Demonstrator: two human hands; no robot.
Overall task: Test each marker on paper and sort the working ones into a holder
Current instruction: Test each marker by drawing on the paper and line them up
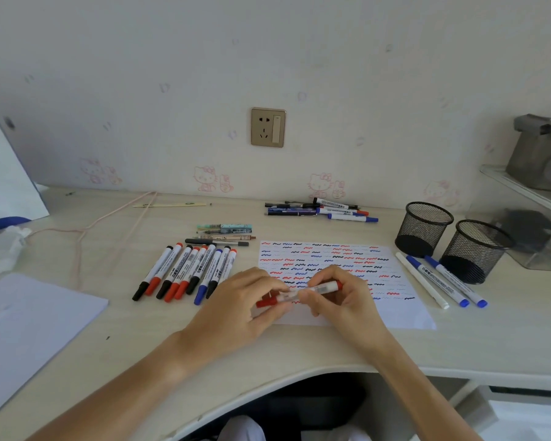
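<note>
Both hands meet over the near edge of the paper (404,316), holding one red marker (312,289) between them. The marker lies nearly level, its long axis running left to right, red cap toward the left and slightly nearer, the other end rising to the right. The left hand (245,308) curls its fingers around the cap end. The right hand (341,294) pinches the white barrel with bent fingers. Left of the paper lies a row of markers (185,272). Right of it lie three more pens (442,283), just beside two black mesh cups (449,243).
</note>
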